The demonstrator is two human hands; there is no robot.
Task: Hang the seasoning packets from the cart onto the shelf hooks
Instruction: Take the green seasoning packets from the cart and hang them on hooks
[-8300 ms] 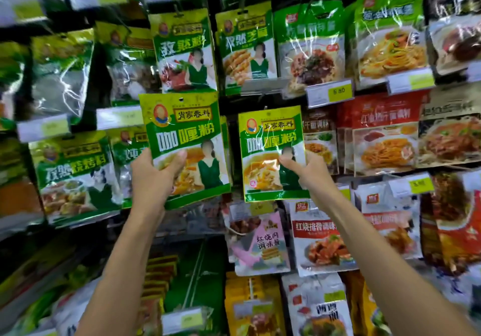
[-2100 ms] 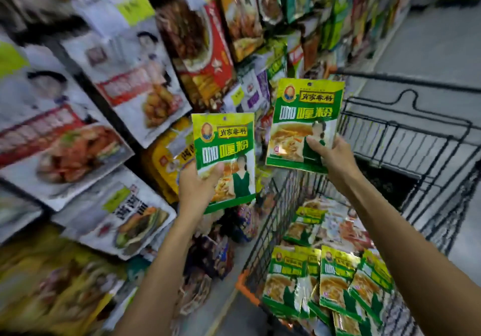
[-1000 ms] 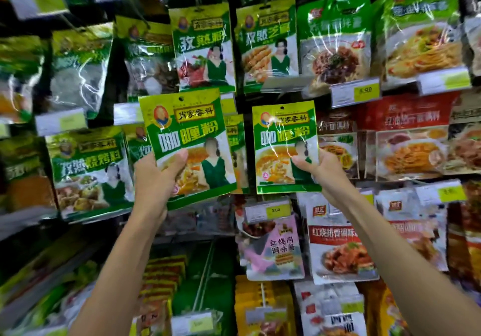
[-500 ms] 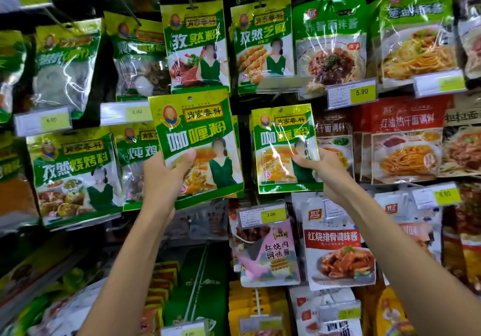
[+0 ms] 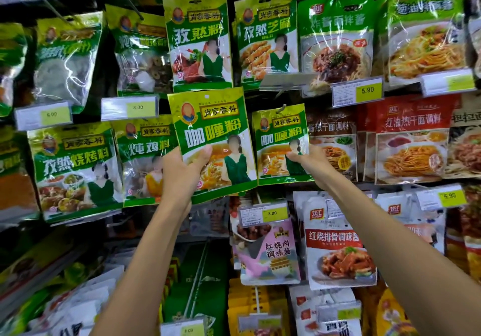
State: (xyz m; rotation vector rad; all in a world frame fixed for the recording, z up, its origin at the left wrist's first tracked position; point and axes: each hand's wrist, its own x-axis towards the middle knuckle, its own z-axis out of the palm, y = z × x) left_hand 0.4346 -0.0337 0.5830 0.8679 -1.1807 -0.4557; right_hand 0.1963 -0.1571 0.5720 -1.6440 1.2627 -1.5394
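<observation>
My right hand (image 5: 309,165) has nudged its curry packet (image 5: 279,140) up and back, so the shelf hook (image 5: 281,108) now pokes through its hole.

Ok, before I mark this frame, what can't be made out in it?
- Head view: the cart is outside the frame, so remaining packets are unknown.
- The left hand hides its fingers behind the left curry packet, which also covers whatever hangs behind it.
- Whether the right curry packet, held by the right hand, is fully on the hook: too small to tell.
- Far-right price tag: print blurred.
</observation>
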